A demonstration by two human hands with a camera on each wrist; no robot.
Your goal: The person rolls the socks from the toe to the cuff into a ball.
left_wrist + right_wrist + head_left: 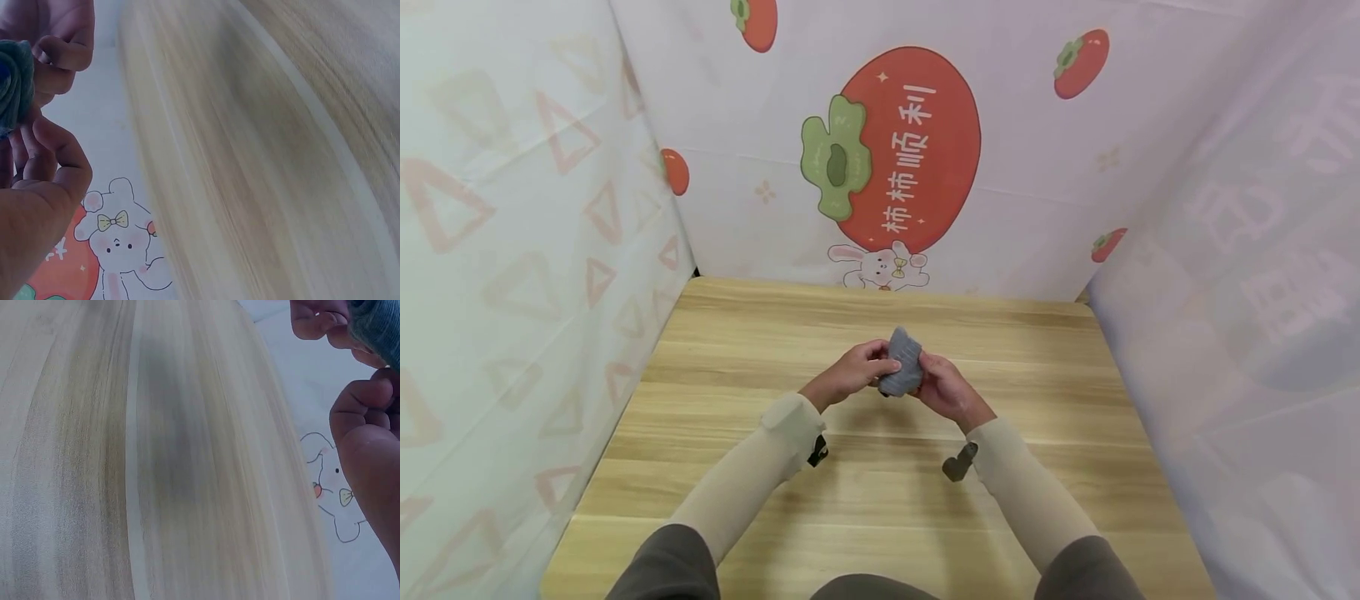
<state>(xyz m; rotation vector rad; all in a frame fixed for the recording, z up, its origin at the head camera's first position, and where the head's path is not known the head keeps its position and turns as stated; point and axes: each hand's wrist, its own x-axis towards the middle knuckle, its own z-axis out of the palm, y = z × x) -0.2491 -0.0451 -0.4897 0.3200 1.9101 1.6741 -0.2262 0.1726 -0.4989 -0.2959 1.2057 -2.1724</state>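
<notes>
Persimmon-printed sheeting (1015,167) backed the wood-grain worktop (760,321); above it, the bundled grey cloth (908,360) sat between left hand (853,372) and right hand (949,389), long axis toward the sheeting, both hands' fingers curled, pinching opposite sides, neither nearer

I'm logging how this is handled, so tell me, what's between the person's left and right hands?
A gray fabric bundle, with the left hand and right hand both on it; the head view shows this.
</notes>
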